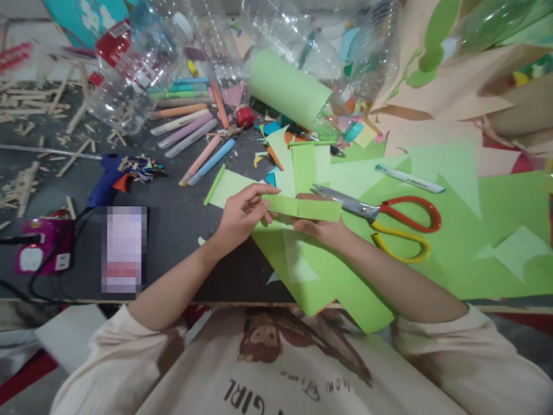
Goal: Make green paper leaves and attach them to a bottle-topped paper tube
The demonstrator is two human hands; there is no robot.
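Left fingers: your left fingers [271, 189] are closed on the left end of the green strip [318, 210], at the centre of the frame.
Right fingers: your right fingers [309, 227] hold the strip's right half from below, thumb along its lower edge, the other fingertips mostly hidden behind it.
Green strip: it spans both hands, its long axis running nearly across the frame and dipping slightly rightward. A crease crosses it near the middle, between your hands; its right end reaches past your right thumb.
Scissors: the scissors [371, 212] lie just beyond the strip's right end, nearer your right hand, blades pointing left, looped handles to the right.
Green paper: large sheets [484, 253] spread beneath your right forearm and across the right side of the table [173, 253].
Markers: a loose group [188, 128] lies at upper left of centre.
Glue gun: the blue gun [102, 177] lies at the left, above the phone [124, 245].
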